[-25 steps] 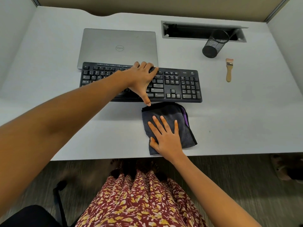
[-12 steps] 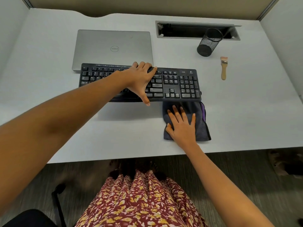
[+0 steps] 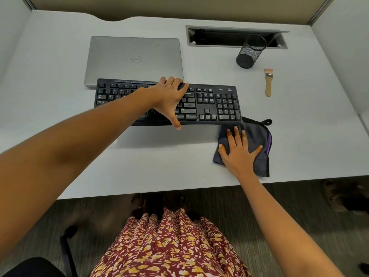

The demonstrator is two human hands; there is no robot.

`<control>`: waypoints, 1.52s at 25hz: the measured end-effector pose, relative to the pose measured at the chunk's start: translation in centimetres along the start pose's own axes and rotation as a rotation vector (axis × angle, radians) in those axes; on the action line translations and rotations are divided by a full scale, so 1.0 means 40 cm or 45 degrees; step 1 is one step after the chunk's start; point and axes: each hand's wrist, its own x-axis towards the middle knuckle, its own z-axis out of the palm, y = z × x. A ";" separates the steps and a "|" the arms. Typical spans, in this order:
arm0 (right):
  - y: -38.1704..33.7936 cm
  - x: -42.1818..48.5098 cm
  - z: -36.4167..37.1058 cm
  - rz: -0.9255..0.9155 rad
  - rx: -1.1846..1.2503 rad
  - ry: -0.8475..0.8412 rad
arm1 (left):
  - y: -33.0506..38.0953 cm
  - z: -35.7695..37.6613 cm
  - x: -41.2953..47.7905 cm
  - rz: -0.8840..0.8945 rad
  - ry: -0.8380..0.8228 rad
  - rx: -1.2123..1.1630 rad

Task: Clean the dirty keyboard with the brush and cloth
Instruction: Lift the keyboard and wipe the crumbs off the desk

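While our left hand (image 3: 169,98) spans the black keyboard (image 3: 209,102) at mid-frame, fingers hooked over its far edge and thumb stretched to its near edge so that it clamps the board, our right hand (image 3: 239,150) lies flat with fingers spread on the folded grey cloth (image 3: 257,136), gripping nothing. That purple-edged cloth sits on the white desk (image 3: 139,156) at the keyboard's lower right corner, touching it. Further up on the right, the wooden-handled brush (image 3: 268,82) lies alone. Above it stands a black mesh pen cup (image 3: 250,51), and a closed silver Dell laptop (image 3: 133,58) lies at upper left, just behind the keyboard.
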 end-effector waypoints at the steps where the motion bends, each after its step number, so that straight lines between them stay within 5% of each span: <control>1: -0.004 -0.005 0.001 0.025 0.026 -0.001 | 0.002 0.000 0.003 0.003 0.000 0.000; 16: -0.196 -0.166 0.042 0.256 0.057 -0.008 | -0.015 -0.005 0.004 0.053 0.013 -0.001; 33: -0.525 -0.240 0.032 0.066 0.076 -0.284 | -0.072 0.024 -0.058 0.044 0.006 0.000; 38: -0.500 -0.226 0.001 -0.022 0.164 -0.293 | -0.090 0.031 -0.073 0.031 0.017 0.009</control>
